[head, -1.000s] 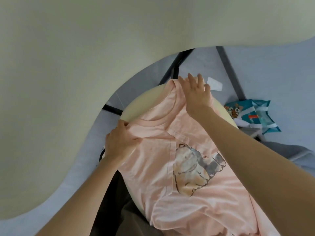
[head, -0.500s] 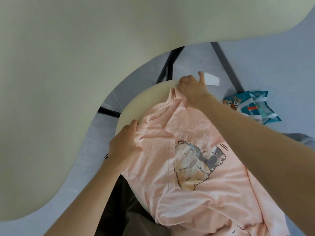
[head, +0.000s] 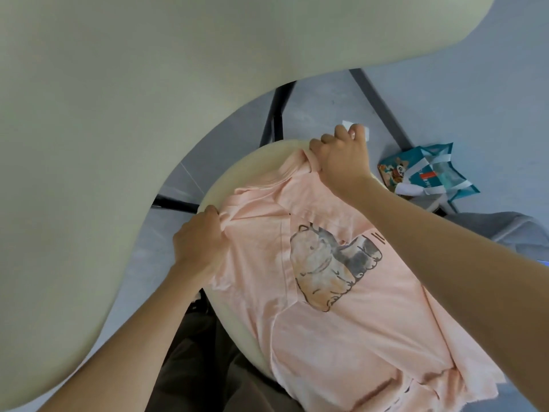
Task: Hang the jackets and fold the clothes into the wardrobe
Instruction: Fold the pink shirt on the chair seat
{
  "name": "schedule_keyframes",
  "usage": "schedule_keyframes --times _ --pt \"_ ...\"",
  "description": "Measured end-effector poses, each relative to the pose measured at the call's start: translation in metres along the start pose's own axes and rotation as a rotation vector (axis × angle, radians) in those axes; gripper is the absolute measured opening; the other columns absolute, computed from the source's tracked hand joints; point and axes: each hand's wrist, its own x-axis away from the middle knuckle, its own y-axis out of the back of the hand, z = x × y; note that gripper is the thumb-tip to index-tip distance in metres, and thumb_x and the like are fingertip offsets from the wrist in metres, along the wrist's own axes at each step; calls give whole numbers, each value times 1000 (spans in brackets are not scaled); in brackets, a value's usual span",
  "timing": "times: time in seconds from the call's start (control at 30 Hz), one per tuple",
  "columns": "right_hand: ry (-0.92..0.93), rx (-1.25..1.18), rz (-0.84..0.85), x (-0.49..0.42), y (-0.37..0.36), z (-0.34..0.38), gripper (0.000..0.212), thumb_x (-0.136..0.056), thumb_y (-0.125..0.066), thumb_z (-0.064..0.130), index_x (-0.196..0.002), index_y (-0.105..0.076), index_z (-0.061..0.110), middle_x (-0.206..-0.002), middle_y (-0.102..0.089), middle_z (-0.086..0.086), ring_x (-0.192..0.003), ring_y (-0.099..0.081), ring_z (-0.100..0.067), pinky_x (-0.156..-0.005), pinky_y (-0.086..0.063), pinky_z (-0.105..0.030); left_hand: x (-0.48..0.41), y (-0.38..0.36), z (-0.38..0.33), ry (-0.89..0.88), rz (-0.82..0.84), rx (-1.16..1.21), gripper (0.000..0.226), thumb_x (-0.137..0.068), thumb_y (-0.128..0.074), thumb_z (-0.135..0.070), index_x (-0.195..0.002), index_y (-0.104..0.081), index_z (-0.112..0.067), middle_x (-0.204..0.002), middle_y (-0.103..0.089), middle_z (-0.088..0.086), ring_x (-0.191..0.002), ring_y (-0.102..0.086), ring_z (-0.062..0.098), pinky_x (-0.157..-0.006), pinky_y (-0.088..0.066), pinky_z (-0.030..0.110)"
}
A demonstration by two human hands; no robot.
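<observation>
Pink T-shirt (head: 341,307): flat on cream stool (head: 237,171) for folding.
Left hand (head: 199,248): pinches nine-o'clock shoulder.
Right hand (head: 341,162): grips twelve-o'clock shoulder, likely to fold it.

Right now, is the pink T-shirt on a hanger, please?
No; the pink T-shirt lies on the cream table, held by left hand and right hand.

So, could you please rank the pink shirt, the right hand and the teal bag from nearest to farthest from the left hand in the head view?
1. pink shirt: gripped by the left hand itself.
2. right hand: across the shirt, gripping its far corner.
3. teal bag: on the floor, farther right.
</observation>
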Motion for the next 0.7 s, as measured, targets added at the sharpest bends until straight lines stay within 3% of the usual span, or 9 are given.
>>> schedule_keyframes --times 0.1,0.27,0.4,0.53,0.7 --pt "-72 -67 -87 -12 5 -3 19 -88 -54 4 -105 -58 11 -86 -62 -5 -94 -52 -32 -100 -28 -44 -8 9 -13 3 -104 79 11 -87 -48 -3 -91 -42 -12 -81 -46 -1 -68 -42 22 -58 -31 33" --pt "-114 -164 -233 -11 2 -7 22 -89 -41 -3 -104 -56 3 -93 -62 -15 -95 -51 -34 -115 -20 -42 -14 17 -28 -22 -203 148 25 -85 -49 2 -107 -49 -9 -100 -56 7 -80 -54 28 -60 -38 37" --pt "-145 -158 -152 15 -7 -15 20 -95 -39 7 -106 -55 5 -99 -59 -12 -101 -52 -32 -119 5 -37 1 12 -38 -100 -163 190 32 -83 -49 2 -112 -50 -12 -101 -59 3 -80 -54 24 -61 -39 33" --pt "-234 -170 -67 59 -13 -18 21 -94 -40 10 -105 -57 4 -95 -61 -14 -96 -55 -35 -120 -2 -48 36 -8 -49 -246 -59 193 36 -87 -50 -8 -121 -49 -19 -101 -59 -3 -80 -57 19 -61 -38 29" --pt "-288 -167 26 121 -29 -24 30 -78 -65 1 -108 -62 6 -104 -58 -19 -103 -54 -38 -113 -24 -54 77 -47 -49 -484 139 25 51 -90 -52 -14 -136 -36 -28 -111 -57 -7 -86 -60 15 -62 -38 24"
